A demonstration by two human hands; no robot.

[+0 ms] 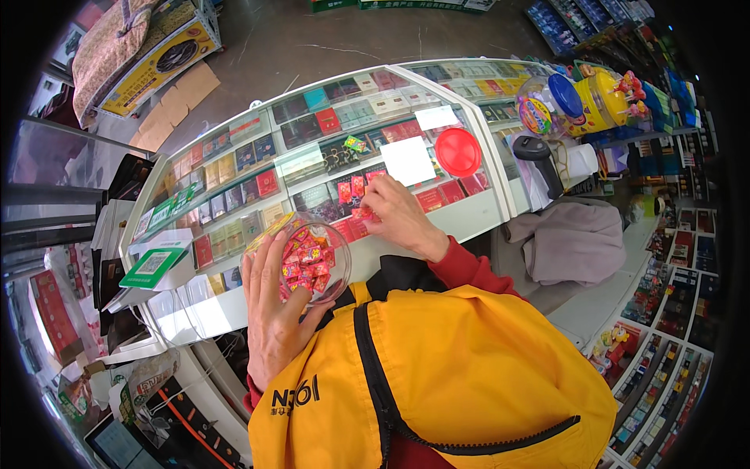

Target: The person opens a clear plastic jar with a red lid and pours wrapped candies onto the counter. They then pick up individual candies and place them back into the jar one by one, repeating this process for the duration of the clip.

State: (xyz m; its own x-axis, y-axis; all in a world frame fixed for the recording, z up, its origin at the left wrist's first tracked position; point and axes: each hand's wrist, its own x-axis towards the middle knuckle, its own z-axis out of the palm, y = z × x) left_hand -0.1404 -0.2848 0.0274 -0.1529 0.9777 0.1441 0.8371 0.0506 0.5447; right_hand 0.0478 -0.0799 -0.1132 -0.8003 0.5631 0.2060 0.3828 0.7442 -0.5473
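My left hand (275, 324) is wrapped round a clear round plastic jar (345, 264), tilted so that its mouth faces me. Inside lie many small red wrapped candies (309, 267). To the right of the jar, my right hand (402, 220) is low over the glass counter, fingers pinched on a red wrapped candy (361, 213) at their tips. A few more red wrapped candies (344, 192) lie on the glass just beyond those fingertips. Farther off rests a green packet (355, 144). A round red lid (458, 152) lies flat beside a white sheet (408, 162).
Under the glass counter (461, 205) are rows of small boxes. A green code stand (154, 268) is at its left end. On the right are a barcode scanner (539, 164), a blue-lidded jar (558, 98), a yellow tub (601, 102) and a grey cloth (574, 242).
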